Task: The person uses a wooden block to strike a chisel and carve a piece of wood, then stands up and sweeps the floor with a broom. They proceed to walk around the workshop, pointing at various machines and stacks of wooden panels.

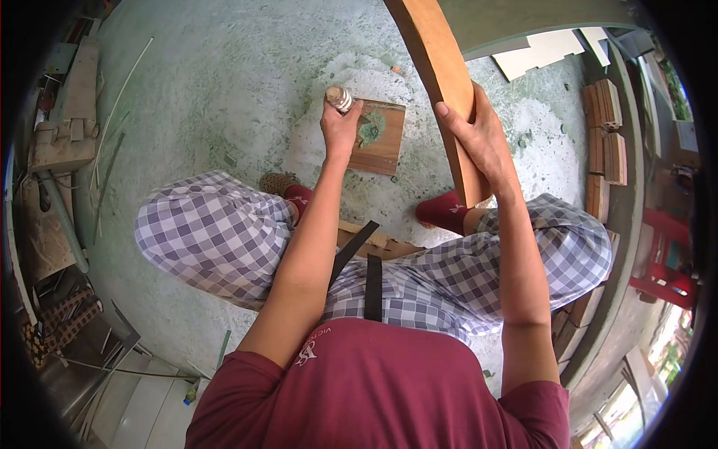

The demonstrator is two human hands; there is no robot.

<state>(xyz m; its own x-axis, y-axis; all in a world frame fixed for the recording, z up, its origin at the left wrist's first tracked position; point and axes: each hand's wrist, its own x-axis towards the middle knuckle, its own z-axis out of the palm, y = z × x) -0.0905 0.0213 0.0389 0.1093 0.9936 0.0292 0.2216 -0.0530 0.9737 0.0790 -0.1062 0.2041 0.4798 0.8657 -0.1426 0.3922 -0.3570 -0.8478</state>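
My left hand (340, 133) is closed around a short upright tool with a round wooden end (339, 97) and a pale, shiny banded collar. Its lower part is hidden by the hand. Just below and right of that hand, a square wooden board (381, 153) lies on the floor with green crumbly bits (372, 126) on it. My right hand (482, 142) grips a long, thick wooden plank (437, 67) from its right side, the thumb across its face. The plank slants up and out of the top of the view, its near end between my knees.
The floor (202, 112) around the board carries pale dust and green scraps. Wooden blocks (602, 105) and a red plastic stool (666, 258) stand along the right. Wooden machinery parts (67, 127) and thin strips line the left. Pale sheets (535, 54) lie top right.
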